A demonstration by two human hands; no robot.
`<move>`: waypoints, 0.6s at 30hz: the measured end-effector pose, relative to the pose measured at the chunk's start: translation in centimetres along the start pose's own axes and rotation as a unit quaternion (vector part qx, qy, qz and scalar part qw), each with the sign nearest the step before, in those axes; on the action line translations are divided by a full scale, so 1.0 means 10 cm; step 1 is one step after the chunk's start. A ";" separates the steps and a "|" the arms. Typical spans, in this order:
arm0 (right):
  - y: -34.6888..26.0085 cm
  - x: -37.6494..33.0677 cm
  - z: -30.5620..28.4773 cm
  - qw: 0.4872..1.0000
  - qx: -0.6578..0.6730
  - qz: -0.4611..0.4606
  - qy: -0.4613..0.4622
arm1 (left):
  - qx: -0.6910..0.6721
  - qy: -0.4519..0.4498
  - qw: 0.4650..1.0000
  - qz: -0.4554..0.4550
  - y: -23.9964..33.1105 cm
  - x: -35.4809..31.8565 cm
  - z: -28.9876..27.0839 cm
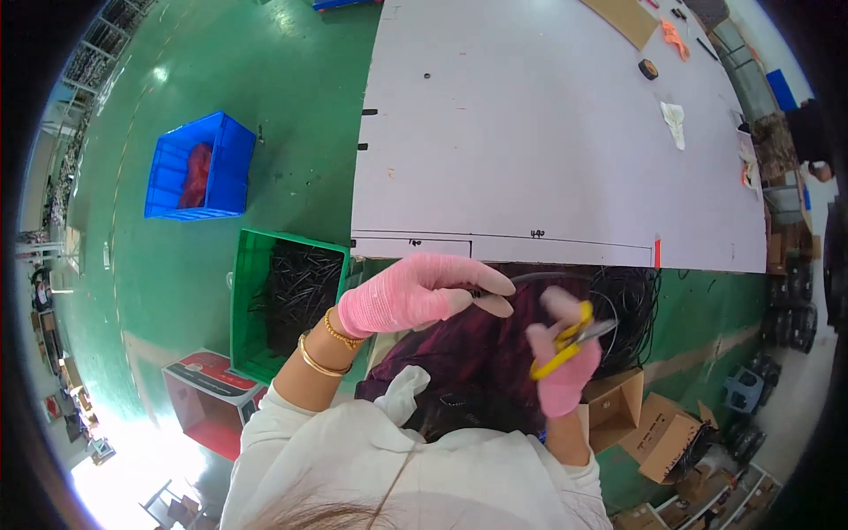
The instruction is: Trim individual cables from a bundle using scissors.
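Note:
My left hand [411, 296], in a pink glove with pale fingertips, is above my lap near the table's front edge. Its thumb and fingers are closed around a thin black cable [526, 277], which runs out to the right. To the right, my gloved right hand [568, 375] is closed on yellow-handled scissors [555, 360] whose blades point right. Motion blurs that hand slightly. Beyond it hangs a bundle of black cable [638, 305] in loops by the table edge. Dark purple cloth [450, 358] covers my lap.
A white table [530, 159] with ruled marks spans the front, bearing a tape roll [648, 69]. At left stand a green crate [246, 305] of short black pieces, a blue crate [231, 163] and a red-and-grey box [208, 402]. Cardboard boxes [662, 433] sit at lower right.

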State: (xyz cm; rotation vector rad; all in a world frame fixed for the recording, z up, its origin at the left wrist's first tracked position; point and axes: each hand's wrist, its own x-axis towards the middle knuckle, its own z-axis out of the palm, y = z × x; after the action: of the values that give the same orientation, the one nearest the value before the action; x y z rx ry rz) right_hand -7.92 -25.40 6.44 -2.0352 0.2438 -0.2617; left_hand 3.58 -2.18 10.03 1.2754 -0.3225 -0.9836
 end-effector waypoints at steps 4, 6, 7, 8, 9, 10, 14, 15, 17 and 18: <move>0.03 0.54 0.04 0.955 -0.225 -0.181 -0.066 | -0.014 -0.004 0.999 0.044 -0.04 -0.15 0.00; -0.03 0.58 0.12 0.952 -0.210 -0.199 -0.100 | -0.016 0.040 0.997 0.065 -0.04 -0.36 -0.05; -0.06 0.59 0.15 0.949 -0.199 -0.208 -0.129 | -0.017 0.074 0.994 0.080 -0.07 -0.50 -0.06; -0.09 0.62 0.19 0.942 -0.203 -0.234 -0.129 | 0.026 0.137 0.984 0.111 -0.23 -0.64 -0.14; -0.13 0.64 0.24 0.940 -0.198 -0.240 -0.139 | 0.059 0.206 0.973 0.090 -0.27 -0.83 -0.20; -0.20 0.65 0.28 0.941 -0.201 -0.231 -0.143 | 0.140 0.283 0.949 0.002 -0.21 -1.02 -0.27; -0.41 0.74 0.44 0.931 -0.237 -0.194 -0.197 | 0.513 0.467 0.705 -0.148 -0.96 -1.49 -0.61; -0.43 0.76 0.50 0.925 -0.255 -0.188 -0.210 | 0.644 0.452 0.586 -0.194 -1.03 -1.51 -0.64; -0.45 0.79 0.62 0.921 -0.254 -0.206 -0.213 | 0.606 0.445 0.644 -0.144 -1.07 -1.44 -0.61; -0.45 0.81 0.69 0.918 -0.252 -0.220 -0.213 | 0.566 0.431 0.697 -0.092 -1.03 -1.34 -0.56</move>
State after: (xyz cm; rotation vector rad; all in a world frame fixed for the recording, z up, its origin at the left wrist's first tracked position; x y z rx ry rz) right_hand 2.04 -19.81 7.96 -2.5839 -0.4748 -0.0193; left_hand -4.69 11.98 3.05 2.7874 -0.0069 -0.1173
